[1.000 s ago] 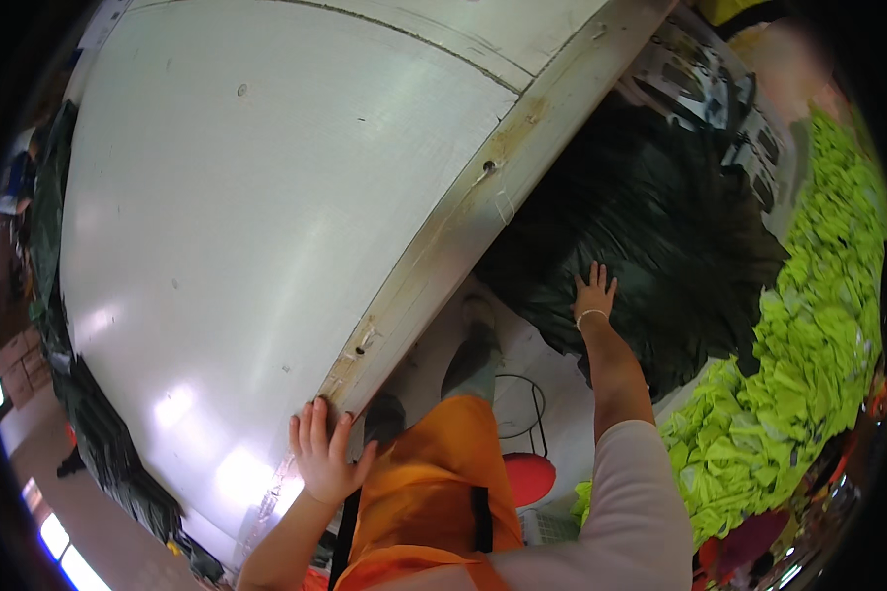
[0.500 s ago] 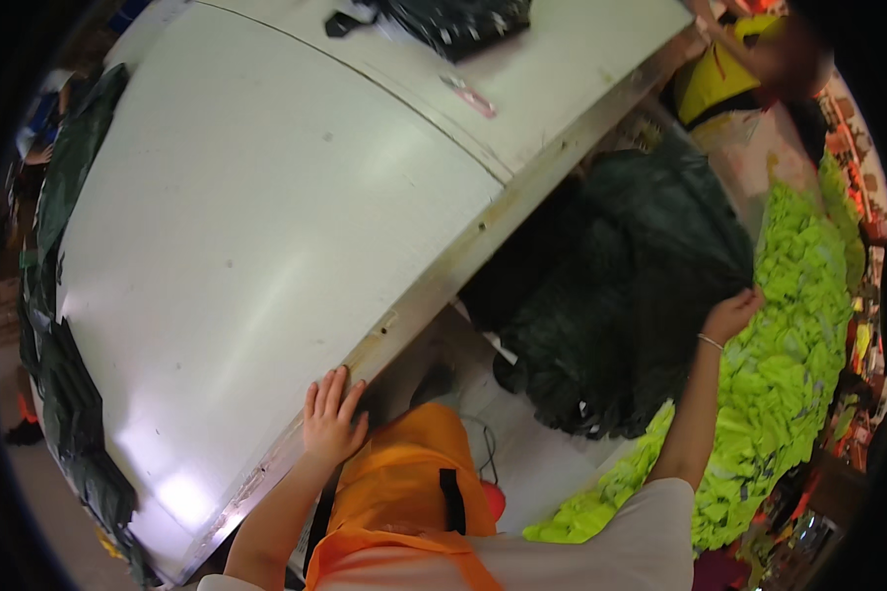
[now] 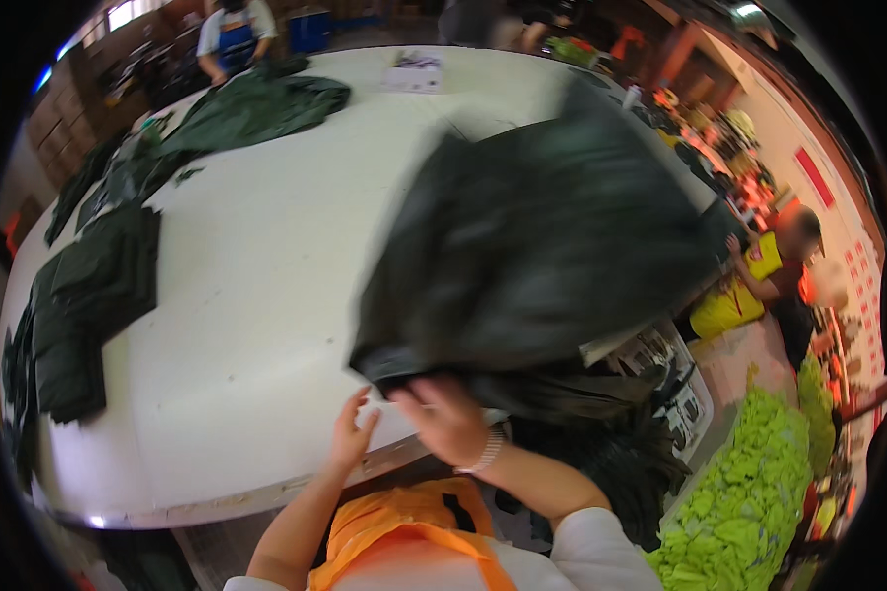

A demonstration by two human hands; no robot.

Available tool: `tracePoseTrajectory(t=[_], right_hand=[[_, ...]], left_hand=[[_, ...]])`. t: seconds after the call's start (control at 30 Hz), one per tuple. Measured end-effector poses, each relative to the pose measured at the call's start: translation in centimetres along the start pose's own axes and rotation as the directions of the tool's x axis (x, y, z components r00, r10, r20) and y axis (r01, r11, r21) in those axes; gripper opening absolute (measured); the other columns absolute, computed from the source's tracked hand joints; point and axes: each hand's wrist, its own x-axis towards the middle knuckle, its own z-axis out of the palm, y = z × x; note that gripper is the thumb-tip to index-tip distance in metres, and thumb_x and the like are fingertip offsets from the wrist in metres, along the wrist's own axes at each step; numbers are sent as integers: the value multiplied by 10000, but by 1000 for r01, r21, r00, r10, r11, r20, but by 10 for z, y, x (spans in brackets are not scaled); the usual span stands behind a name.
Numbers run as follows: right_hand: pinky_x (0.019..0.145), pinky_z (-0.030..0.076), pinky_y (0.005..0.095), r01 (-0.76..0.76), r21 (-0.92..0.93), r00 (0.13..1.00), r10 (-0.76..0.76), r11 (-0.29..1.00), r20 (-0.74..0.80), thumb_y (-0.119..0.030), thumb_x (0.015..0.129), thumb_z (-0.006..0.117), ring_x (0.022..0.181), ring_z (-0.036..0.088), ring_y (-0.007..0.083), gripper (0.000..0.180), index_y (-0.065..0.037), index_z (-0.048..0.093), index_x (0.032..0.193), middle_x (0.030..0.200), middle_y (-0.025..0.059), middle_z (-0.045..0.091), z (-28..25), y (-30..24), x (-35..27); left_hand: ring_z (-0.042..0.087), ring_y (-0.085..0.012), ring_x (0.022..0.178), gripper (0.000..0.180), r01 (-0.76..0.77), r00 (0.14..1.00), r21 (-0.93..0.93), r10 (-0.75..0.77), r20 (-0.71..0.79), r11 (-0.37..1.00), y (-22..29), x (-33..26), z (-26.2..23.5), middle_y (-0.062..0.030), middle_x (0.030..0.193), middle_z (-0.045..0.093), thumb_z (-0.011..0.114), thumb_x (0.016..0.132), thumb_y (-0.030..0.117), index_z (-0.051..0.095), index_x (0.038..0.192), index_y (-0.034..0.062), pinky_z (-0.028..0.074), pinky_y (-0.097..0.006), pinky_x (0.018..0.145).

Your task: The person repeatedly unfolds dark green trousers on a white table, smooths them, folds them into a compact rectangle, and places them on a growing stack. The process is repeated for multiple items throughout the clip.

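Note:
A large piece of dark green fabric (image 3: pixel 552 227), smeared by motion, spreads up through the air over the white table (image 3: pixel 256 256). My right hand (image 3: pixel 448 424) grips its near lower corner, though the fingertips are partly hidden by blur and cloth. Just left of that corner, my left hand (image 3: pixel 353 433) is raised above the table's near edge, fingers apart and holding nothing. More dark cloth (image 3: pixel 601 453) hangs in a heap at the table edge, to the right of my right forearm.
Folded dark green bundles (image 3: pixel 99 305) lie along the table's left side, with loose green cloth (image 3: pixel 256 108) behind. A small white box (image 3: pixel 412 74) stands at the far edge. Bright yellow-green pieces (image 3: pixel 739 502) are piled at right. Co-workers (image 3: pixel 237 39) stand far left and at right.
My right hand has lifted the dark green fabric from beside the table and swung it left over the tabletop. My left hand has come off the table edge. The view has tilted up.

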Motion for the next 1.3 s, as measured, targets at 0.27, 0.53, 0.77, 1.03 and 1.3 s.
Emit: tracePoseTrajectory(t=[0.27,0.53,0.77,1.03,1.3], right_hand=[[1014,257,522,-297,177,839,168,939,518,-178,654,724,1270,302,391,642,-53,487,1237,1387,169,346,132,-93,-31],[1010,281,505,-526,-217,675,559,822,481,-187,709,718,1234,303,454,715,-183,398,1349,1376,280,268,138,-28,-149],[1052,237,497,-176,153,828,62,973,557,35,642,595,1307,240,419,569,-106,572,1192,1410,260,254,162,-75,-99],[1026,206,521,-688,-200,635,712,698,301,-237,597,785,1279,209,473,953,-57,283,1387,1372,308,226,148,-51,-164],[829,433,402,-483,-24,809,457,875,371,83,558,454,888,529,369,481,-24,618,998,891,177,548,118,-17,-105]], left_hand=[[554,-143,841,528,265,628,-586,-598,-498,766,-113,-95,-213,-95,1076,533,569,847,238,389,1305,47,466,-265,739],[529,-290,1035,716,156,630,-183,-241,-738,971,-77,-1,-252,-199,1177,494,684,755,441,437,1225,-40,438,-365,851],[655,-273,823,501,536,826,177,-470,-311,826,-68,123,-243,-151,892,669,633,709,403,624,956,-33,500,-349,741],[568,-325,862,272,-52,802,-954,-557,-216,295,-157,38,-294,-119,895,595,465,702,117,536,930,-16,453,-430,853],[511,-294,1121,467,-454,694,-891,-620,-367,19,-116,-104,-303,-146,1184,556,523,885,348,490,1187,-7,386,-429,984]])
